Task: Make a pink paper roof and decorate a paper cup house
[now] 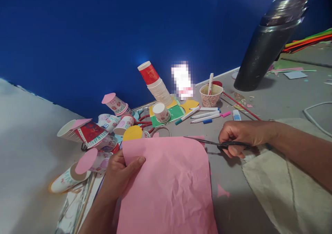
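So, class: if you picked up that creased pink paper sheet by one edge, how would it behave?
The pink paper sheet would probably flop and sag: it looks thin and is already crumpled. It is likely very light, since the left hand steadies it with just fingers on one corner. It probably tears easily; the scissors in the right hand are at its edge.

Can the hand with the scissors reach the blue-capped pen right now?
Probably yes. The right hand lies close below the blue-capped pen, with only bare table between them. But its fingers are closed on the scissors, so it would need to let go first.
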`<move>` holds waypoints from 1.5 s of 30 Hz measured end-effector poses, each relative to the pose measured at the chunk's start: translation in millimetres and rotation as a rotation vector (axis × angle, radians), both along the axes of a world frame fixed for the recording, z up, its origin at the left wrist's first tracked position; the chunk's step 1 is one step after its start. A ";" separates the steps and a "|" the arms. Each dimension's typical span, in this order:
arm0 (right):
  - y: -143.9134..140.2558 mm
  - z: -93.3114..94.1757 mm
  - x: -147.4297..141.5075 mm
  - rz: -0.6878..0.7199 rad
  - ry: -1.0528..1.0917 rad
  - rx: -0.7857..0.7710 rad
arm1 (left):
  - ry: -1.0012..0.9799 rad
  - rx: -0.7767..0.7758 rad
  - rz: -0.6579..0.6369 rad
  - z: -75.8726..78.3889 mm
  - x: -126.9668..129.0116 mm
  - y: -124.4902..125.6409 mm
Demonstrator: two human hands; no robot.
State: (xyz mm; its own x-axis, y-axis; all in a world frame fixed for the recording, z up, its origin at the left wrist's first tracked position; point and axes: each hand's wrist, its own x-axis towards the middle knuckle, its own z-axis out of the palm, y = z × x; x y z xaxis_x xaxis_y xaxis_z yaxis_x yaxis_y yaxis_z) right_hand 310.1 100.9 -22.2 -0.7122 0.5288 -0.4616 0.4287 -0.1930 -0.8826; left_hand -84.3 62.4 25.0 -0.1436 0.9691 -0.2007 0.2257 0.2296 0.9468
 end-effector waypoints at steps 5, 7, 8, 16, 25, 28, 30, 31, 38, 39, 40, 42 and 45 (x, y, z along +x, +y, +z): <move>-0.9 4.7 -2.4 -0.049 -0.075 -0.057 | -0.009 0.012 -0.016 -2.2 -1.2 0.3; -0.4 5.1 -1.7 -0.044 -0.085 -0.058 | -0.020 0.014 -0.029 -2.6 -1.4 0.2; 0.0 4.8 -1.0 -0.043 -0.091 -0.060 | -0.030 0.013 -0.031 -2.6 -1.1 0.0; 2.5 -1.0 3.6 -0.016 -0.070 -0.025 | -0.111 0.000 -0.004 2.1 6.8 -1.9; 1.7 8.0 1.8 -0.001 -0.122 -0.083 | -0.103 -0.003 -0.030 3.9 9.9 -3.9; 1.8 9.5 1.3 0.021 -0.133 -0.072 | -0.101 0.004 -0.038 2.9 10.1 -4.5; 1.8 10.0 0.7 0.027 -0.142 -0.068 | -0.090 0.003 -0.049 1.7 9.5 -4.5; 1.8 10.2 0.3 0.029 -0.147 -0.067 | -0.085 0.001 -0.055 0.9 8.8 -4.2; 1.2 10.2 -1.1 0.018 -0.147 -0.055 | -0.064 0.000 -0.098 -3.5 2.7 -1.3; 1.1 10.1 -1.0 0.016 -0.150 -0.057 | -0.059 0.002 -0.097 -3.5 2.6 -1.4; 1.0 10.1 -0.9 0.014 -0.147 -0.058 | -0.056 0.003 -0.093 -3.2 2.7 -1.5; 0.9 10.1 -0.5 0.020 -0.137 -0.053 | -0.059 0.002 -0.087 -2.3 3.6 -1.9; 0.9 10.9 -0.5 0.025 -0.136 -0.038 | -0.062 -0.001 -0.075 -0.6 5.2 -2.2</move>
